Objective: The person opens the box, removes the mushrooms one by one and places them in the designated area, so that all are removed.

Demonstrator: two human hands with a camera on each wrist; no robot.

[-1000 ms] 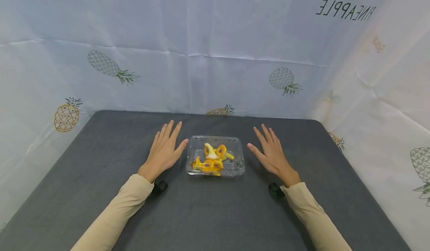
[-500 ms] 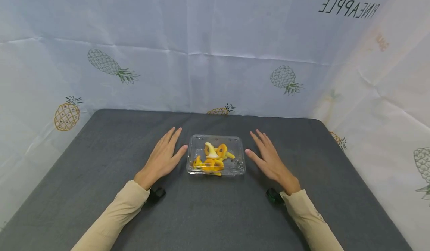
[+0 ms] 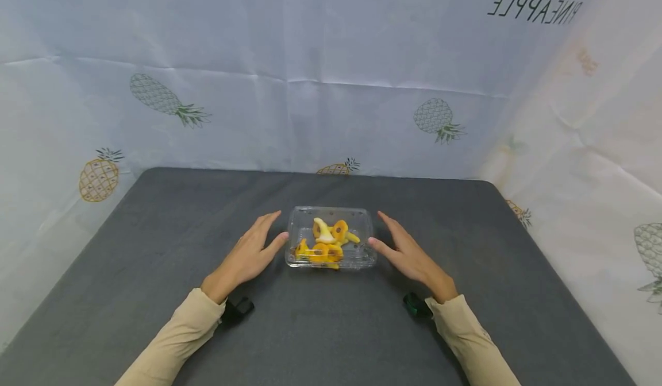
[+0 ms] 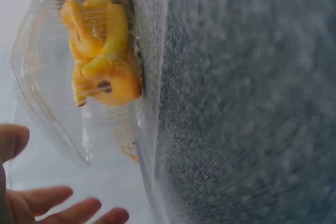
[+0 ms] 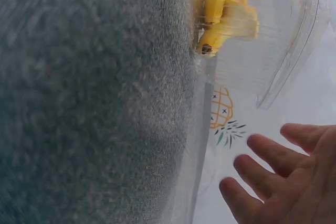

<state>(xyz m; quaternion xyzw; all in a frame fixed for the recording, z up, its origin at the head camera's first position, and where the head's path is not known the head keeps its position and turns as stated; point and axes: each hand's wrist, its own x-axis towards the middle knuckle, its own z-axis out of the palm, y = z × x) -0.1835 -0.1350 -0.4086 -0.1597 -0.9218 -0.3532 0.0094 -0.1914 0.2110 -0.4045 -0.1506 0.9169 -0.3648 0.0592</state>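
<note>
A clear plastic clamshell box (image 3: 302, 218) lies in the middle of the dark table. Through its walls show several yellow-orange, trumpet-shaped pieces (image 3: 324, 235) like chanterelle mushrooms, heaped at the box's near and middle part. My left hand (image 3: 249, 253) is at the box's left side, fingers extended and thumb tip right by the edge. Opposite it, my right hand (image 3: 412, 257) has its fingers extended, and its thumb overlaps the box's right edge in the head view. Both wrist views show fingers spread beside the clear wall (image 4: 44, 85), with nothing held.
The dark grey cloth-covered table (image 3: 320, 328) reaches back to a pale hanging cloth (image 3: 351, 47) printed with pineapples, which also runs along both sides. Small dark devices sit at the left wrist (image 3: 239, 308) and the right wrist (image 3: 415, 305).
Both hands have drawn back a little toward the person and turned inward. They are closer to the box's sides, the right hand most visibly. The box stays in place.
</note>
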